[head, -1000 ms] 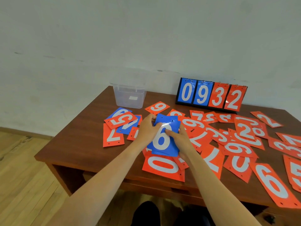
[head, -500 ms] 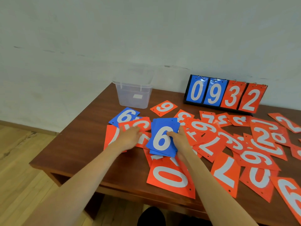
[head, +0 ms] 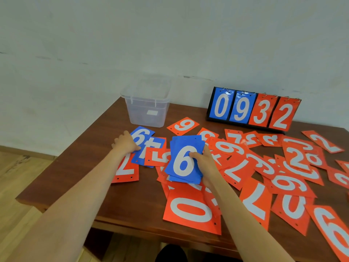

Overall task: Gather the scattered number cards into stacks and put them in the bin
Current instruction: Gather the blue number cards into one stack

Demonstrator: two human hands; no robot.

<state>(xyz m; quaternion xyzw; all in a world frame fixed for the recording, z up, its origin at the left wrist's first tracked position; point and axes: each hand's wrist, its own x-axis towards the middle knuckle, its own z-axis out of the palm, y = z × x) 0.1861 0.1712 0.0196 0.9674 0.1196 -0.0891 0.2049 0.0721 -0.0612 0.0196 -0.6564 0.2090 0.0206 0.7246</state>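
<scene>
Red 0 (head: 190, 210): lay flat nearest the front edge of the table (head: 75, 176), overlapping other red cards.
Red cards (head: 294, 167): were strewn in overlapping layers across the right half. They were probably hard to lift from the middle and easier to take by a free corner.
Right hand (head: 204, 163): held the blue stack (head: 184, 159), with the thumb across the white 6 on top and the fingers curled under the right edge.
Blue stack: sat mid-table, raised slightly over the red cards, its edges not flush (the top corners were fanned). The cards looked light, thin, fairly stiff and glossy, so they would likely slip on one another. A firm clamp across the width would suit, with a squaring tap before the drop.
Left hand (head: 125, 143): was knuckles-up over the left edge of a loose blue 6 (head: 142, 136), fingertips on the card. I could not tell whether it pinched the card or only pressed it.
Blue 4 (head: 153, 146): lay just beside the blue 6, partly under a red card. It was best slid free before lifting.
Bin (head: 147, 106): stood upright and clear-walled at the far left, apart from both hands. I could not make out its contents.
Scoreboard (head: 253, 110): stood at the back right, reading 0932.
</scene>
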